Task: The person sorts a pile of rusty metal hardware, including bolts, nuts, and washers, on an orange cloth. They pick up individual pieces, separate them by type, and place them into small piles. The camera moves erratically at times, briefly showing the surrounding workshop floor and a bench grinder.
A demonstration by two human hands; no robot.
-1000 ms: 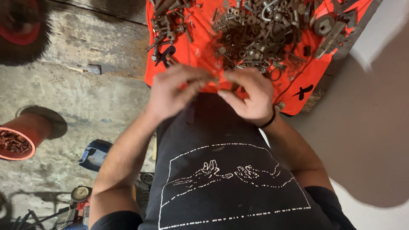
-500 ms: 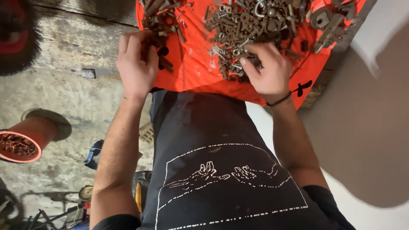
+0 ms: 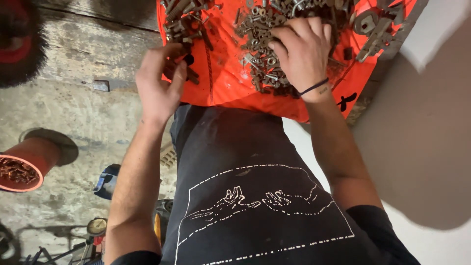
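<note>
On the orange cloth lies a heap of rusty nuts and bolts, judged rigid, dense and gritty, best pinched singly; the right hand rests spread upon it, the left hand pinches a small dark piece.

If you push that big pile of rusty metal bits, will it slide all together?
Probably not: the pile of rusty metal bits under the right hand looks loose, so pieces would likely scatter. They seem heavy for their size, and the orange cloth may bunch.

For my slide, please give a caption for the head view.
Left hand and right hand sort rusty metal parts on an orange cloth.
</note>
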